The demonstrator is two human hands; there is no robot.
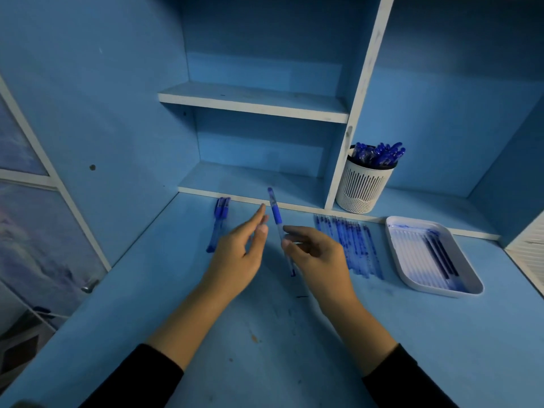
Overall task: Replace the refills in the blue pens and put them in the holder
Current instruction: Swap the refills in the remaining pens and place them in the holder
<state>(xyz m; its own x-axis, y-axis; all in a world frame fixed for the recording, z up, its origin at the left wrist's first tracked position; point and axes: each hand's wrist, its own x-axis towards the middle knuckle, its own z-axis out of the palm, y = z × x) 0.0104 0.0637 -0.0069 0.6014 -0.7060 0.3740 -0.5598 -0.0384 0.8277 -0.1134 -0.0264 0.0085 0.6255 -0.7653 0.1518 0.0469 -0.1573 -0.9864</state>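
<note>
My right hand [316,254] pinches a blue pen [277,214] near its middle, tip end pointing away and up over the desk. Just left of the pen, my left hand [243,248] is open with fingers stretched, touching nothing. Two more blue pens [218,222] lie side by side at the back left of the desk. A row of several refills [351,245] lies to the right of my right hand. A white slotted holder [363,187] in the right shelf bay is filled with several blue pens [379,154].
A white tray [397,254] with several refills in it sits at the right of the blue desk. Shelves and an upright divider [353,128] rise behind the desk. A white slatted panel [530,251] stands at the far right edge.
</note>
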